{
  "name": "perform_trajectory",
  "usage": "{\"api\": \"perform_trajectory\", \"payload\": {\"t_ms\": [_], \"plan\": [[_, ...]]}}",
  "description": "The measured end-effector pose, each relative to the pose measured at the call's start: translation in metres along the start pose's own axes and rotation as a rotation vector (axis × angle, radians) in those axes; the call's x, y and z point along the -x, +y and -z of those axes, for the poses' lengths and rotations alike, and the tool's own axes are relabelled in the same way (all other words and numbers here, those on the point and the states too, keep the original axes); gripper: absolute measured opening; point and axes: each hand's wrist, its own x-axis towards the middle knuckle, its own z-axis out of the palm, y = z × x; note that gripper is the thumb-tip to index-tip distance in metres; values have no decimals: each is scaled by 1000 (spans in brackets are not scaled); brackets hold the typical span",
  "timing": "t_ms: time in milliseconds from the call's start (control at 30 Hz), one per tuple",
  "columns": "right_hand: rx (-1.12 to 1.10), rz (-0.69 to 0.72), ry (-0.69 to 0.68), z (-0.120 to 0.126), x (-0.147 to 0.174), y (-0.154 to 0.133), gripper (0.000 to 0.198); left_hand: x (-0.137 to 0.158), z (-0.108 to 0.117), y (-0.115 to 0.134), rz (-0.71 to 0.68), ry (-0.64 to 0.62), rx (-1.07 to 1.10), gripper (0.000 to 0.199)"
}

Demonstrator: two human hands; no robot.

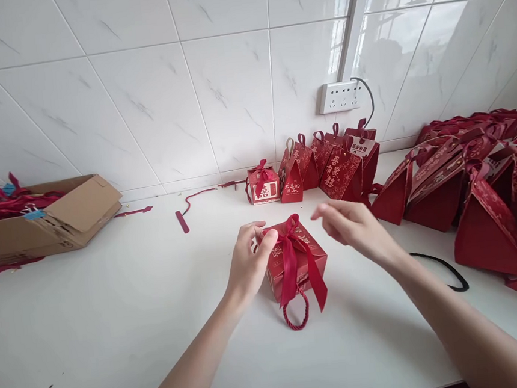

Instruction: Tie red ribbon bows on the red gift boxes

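A red gift box (pixel 275 277) with gold lettering sits on the white table in front of me. Around it runs a red satin ribbon (pixel 289 270), tied in a bow on top with two tails hanging down the near side. A twisted red cord loop (pixel 298 328) lies at the box's front. My left hand (pixel 249 264) is at the upper left of the box, thumb and fingers closed on the left part of the bow. My right hand (pixel 354 228) hovers right of the box, apart from it, fingers loosely bent and nothing visible in them.
A small ribboned box (pixel 263 183) and several red triangular boxes (pixel 340 169) stand by the tiled wall. More red boxes (pixel 487 222) crowd the right. A cardboard box (pixel 79 212) of ribbons is left. A black band (pixel 441 268) lies right; a power strip (pixel 339 97) hangs behind.
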Motion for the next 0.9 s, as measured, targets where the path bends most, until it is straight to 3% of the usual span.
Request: {"api": "perform_trajectory", "payload": {"t_ms": [33, 133, 200, 300, 500, 667, 767, 900], "plan": [[38, -19, 33, -7, -4, 1, 46, 0, -1, 0, 3, -4, 7, 34], [37, -15, -68, -27, -10, 1, 36, 2, -5, -2, 10, -17, 40, 27], [2, -3, -62, -33, -8, 1, 30, 5, -7, -4, 2, -22, 66, 22], [-28, 33, -32, -30, -2, -1, 26, 8, -8, -6, -11, -23, 99, 18], [-193, 13, -174, -22, 7, -3, 34, 9, -4, -6, -10, -61, 192, 16], [-147, 6, -192, -25, 5, 0, 32, 8, -3, -5, 7, -37, 149, 29], [-135, 35, -226, -23, 5, 2, 23, 7, -1, -4, 15, -9, 101, 26], [16, 156, -150, -19, 8, 2, 16, 7, 4, -6, 50, -68, 195, 19]]}}
